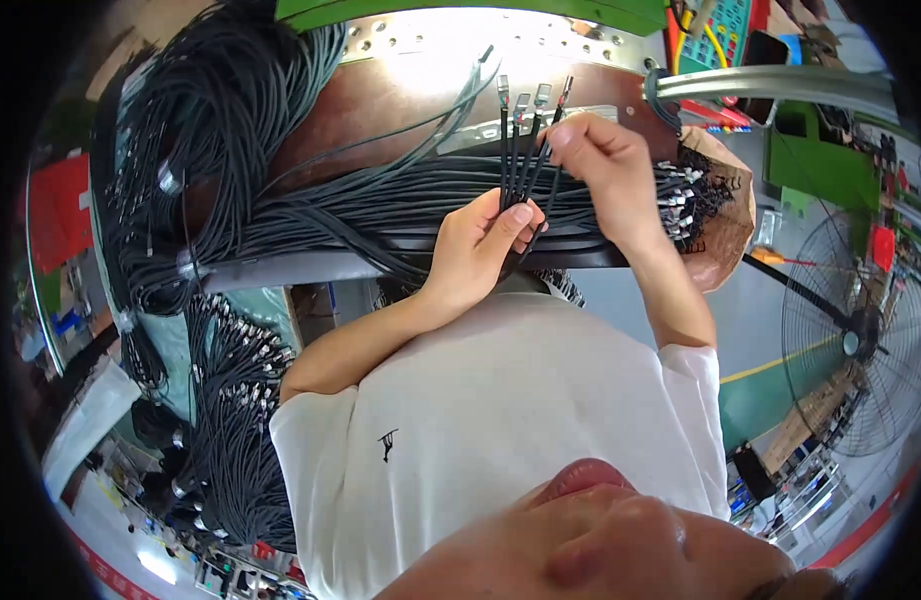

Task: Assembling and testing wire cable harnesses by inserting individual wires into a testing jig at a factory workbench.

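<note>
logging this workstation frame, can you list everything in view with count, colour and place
held cables: about four, black with metal terminal ends, upright between both hands at centre top
cable bundle: one large, black, lying across the bench from left to right
coiled cables: one big mass, black, upper left
hanging cables: many, black with metal ends, lower left below the bench
workbench: one, brown top, upper centre
metal plate: one, pale with holes, top centre
floor fan: one, dark wire cage, right
shirt: one, white, centre
left hand: pinching the held cables low down
right hand: gripping the held cables near their tops
</note>
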{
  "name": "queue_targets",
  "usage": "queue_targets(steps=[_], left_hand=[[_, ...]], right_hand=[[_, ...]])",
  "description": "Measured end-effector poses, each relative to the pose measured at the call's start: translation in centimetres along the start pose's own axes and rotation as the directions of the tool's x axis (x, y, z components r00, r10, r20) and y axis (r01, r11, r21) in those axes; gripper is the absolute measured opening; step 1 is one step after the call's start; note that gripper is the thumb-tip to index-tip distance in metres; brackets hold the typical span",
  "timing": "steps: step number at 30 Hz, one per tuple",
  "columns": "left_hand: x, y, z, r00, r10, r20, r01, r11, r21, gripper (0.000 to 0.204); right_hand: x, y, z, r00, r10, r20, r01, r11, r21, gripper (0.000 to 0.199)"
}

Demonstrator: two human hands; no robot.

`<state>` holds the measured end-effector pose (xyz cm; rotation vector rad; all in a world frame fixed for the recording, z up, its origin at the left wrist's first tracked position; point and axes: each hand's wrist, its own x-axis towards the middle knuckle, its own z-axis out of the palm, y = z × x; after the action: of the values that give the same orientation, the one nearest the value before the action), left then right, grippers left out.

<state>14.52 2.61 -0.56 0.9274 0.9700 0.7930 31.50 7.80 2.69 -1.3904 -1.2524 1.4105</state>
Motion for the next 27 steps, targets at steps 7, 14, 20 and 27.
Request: queue_targets(steps=[7,14,20,27], left_hand=[[-1.2,0.6,-1.4,0.996,-0.089,-0.021,0.086,0.989,-0.123,0.031],[-1.7,0.6,-1.9,0.992,-0.127,0.011,0.127,0.972,-0.196,0.031],[-2.2,1.5,-1.5,0.986,-0.147,-0.075,0.126,0.964,-0.235,0.029],[-1.4,1.6,-2.1,0.992,-0.129,0.012,0.128,0.955,-0.270,0.031]], right_hand=[[2.7,0.5,-1.6,0.698,-0.665,0.266,0.560,0.275,-0.781,0.024],[3.4,-0.1,-1.7,0.702,-0.613,0.362,0.547,0.140,-0.825,0.032],[4.5,0.9,-0.7,0.565,-0.601,0.565,0.667,-0.071,-0.742,0.025],[4.2,3.7,2.3,0.803,-0.557,0.212,0.574,0.629,-0.524,0.016]])
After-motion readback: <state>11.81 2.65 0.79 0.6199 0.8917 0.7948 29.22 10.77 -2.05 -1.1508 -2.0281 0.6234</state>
